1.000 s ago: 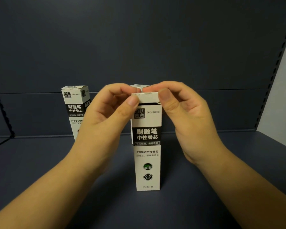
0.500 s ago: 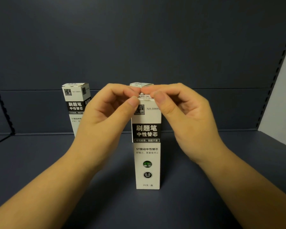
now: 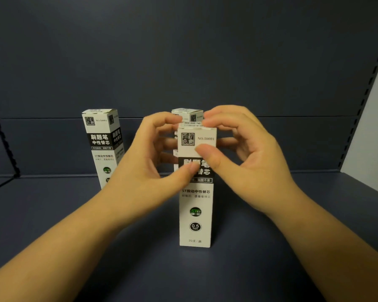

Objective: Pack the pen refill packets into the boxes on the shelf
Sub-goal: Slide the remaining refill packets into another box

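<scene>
Both thumbs have slid down the front box (image 3: 195, 216); left hand (image 3: 153, 162) and right hand (image 3: 244, 158) seemingly grip it.

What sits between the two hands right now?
In the head view, the top of the near white-and-black upright cardboard box stands between the left hand and right hand; both thumbs press its front. Another white box's top shows just behind.

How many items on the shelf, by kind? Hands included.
Refill boxes, white and black, upright: 3 (front box, left box, rear box mostly hidden behind the front one)
Hands: 2 (left hand, right hand, both gripping the front box near its top)
Loose refill packets: 0 visible
Total: 5
</scene>
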Demonstrator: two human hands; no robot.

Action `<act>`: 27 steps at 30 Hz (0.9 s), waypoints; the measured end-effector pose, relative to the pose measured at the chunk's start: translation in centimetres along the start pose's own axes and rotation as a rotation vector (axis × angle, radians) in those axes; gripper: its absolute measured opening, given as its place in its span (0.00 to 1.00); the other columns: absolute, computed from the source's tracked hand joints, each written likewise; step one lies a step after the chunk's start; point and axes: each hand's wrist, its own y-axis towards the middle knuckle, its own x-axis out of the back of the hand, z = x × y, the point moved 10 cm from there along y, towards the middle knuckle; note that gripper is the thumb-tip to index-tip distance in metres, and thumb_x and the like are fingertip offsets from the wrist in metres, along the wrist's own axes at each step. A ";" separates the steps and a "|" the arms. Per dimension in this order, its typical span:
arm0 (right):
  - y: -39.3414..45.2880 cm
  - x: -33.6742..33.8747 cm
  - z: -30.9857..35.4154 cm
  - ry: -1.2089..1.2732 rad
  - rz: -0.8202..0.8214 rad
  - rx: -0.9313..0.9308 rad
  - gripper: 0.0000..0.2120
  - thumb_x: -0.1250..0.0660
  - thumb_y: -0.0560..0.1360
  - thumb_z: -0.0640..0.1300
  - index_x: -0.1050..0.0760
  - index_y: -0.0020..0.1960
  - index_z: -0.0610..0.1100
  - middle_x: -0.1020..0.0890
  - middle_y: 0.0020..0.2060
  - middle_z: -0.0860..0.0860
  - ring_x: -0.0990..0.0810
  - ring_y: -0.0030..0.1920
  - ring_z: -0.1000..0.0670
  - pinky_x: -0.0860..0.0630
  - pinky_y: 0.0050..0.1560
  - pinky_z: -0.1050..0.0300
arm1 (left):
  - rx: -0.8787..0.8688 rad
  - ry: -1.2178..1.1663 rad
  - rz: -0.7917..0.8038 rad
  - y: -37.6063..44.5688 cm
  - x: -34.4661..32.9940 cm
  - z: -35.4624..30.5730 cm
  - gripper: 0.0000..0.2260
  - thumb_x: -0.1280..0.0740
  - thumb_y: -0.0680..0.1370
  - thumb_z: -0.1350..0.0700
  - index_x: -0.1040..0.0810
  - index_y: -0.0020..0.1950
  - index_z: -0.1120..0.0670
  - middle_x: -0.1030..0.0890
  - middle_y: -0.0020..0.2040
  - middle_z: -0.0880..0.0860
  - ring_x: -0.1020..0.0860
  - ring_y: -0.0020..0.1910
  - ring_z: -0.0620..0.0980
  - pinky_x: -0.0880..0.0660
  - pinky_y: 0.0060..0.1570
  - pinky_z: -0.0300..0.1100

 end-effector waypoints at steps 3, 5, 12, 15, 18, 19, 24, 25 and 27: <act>-0.1 0.3 -1.0 0.017 -0.016 -0.035 0.13 0.29 0.76 0.43 0.24 0.61 0.46 0.25 0.62 0.49 0.23 0.66 0.46 0.19 0.58 0.49 | 0.108 0.054 0.024 0.0 -0.3 2.0 0.32 0.25 0.69 0.50 0.35 0.69 0.48 0.20 0.61 0.51 0.20 0.61 0.55 0.20 0.56 0.56; 0.0 0.3 -1.7 0.053 -0.019 -0.071 0.13 0.30 0.77 0.42 0.24 0.61 0.46 0.25 0.63 0.49 0.22 0.66 0.46 0.19 0.59 0.48 | 0.155 0.064 0.016 0.0 -0.4 2.8 0.31 0.23 0.69 0.51 0.33 0.68 0.49 0.19 0.60 0.51 0.19 0.60 0.53 0.20 0.55 0.55; -0.3 0.2 -3.0 0.149 -0.010 -0.233 0.17 0.29 0.77 0.39 0.27 0.63 0.48 0.20 0.61 0.50 0.19 0.62 0.50 0.19 0.56 0.56 | 0.259 -0.044 0.019 -0.2 -0.9 4.1 0.24 0.23 0.71 0.57 0.26 0.64 0.53 0.16 0.57 0.51 0.17 0.57 0.51 0.19 0.56 0.46; -0.9 -0.4 -3.9 0.144 0.067 -0.327 0.27 0.26 0.75 0.39 0.33 0.67 0.58 0.20 0.62 0.58 0.19 0.62 0.55 0.20 0.57 0.57 | 0.266 -0.064 0.024 -0.2 -1.0 4.1 0.23 0.23 0.70 0.57 0.25 0.63 0.54 0.15 0.57 0.50 0.16 0.56 0.49 0.19 0.54 0.42; -1.7 -1.1 -4.6 0.057 0.174 -0.390 0.34 0.25 0.73 0.43 0.38 0.71 0.62 0.19 0.62 0.60 0.19 0.62 0.57 0.21 0.60 0.54 | 0.270 -0.056 0.038 -0.3 -1.0 4.4 0.24 0.22 0.69 0.58 0.25 0.63 0.54 0.15 0.57 0.49 0.17 0.56 0.48 0.20 0.54 0.41; -1.9 -1.0 -4.8 0.049 0.180 -0.413 0.36 0.24 0.73 0.43 0.39 0.72 0.61 0.19 0.62 0.60 0.19 0.62 0.57 0.21 0.61 0.53 | 0.277 -0.032 0.055 -0.4 -1.1 4.6 0.24 0.21 0.69 0.58 0.24 0.63 0.53 0.16 0.57 0.50 0.17 0.56 0.49 0.20 0.55 0.42; -2.9 -0.9 -5.9 0.044 0.271 -0.506 0.29 0.23 0.72 0.45 0.31 0.68 0.56 0.18 0.60 0.58 0.17 0.59 0.56 0.20 0.61 0.49 | 0.339 0.028 0.142 -0.7 -1.5 5.8 0.22 0.20 0.69 0.57 0.22 0.61 0.53 0.16 0.57 0.52 0.17 0.56 0.52 0.19 0.56 0.49; -3.2 -1.0 -6.2 0.033 0.289 -0.524 0.28 0.23 0.72 0.46 0.30 0.68 0.55 0.17 0.60 0.58 0.17 0.59 0.56 0.20 0.61 0.49 | 0.351 0.028 0.146 -0.7 -1.4 5.9 0.23 0.20 0.69 0.56 0.22 0.61 0.53 0.16 0.57 0.53 0.17 0.56 0.52 0.19 0.56 0.50; -3.7 -1.1 -6.6 -0.006 0.328 -0.545 0.29 0.23 0.71 0.49 0.30 0.68 0.55 0.17 0.60 0.59 0.17 0.59 0.56 0.19 0.59 0.48 | 0.377 0.031 0.174 -0.8 -1.6 6.3 0.24 0.21 0.68 0.56 0.22 0.62 0.55 0.16 0.57 0.54 0.17 0.57 0.53 0.19 0.56 0.53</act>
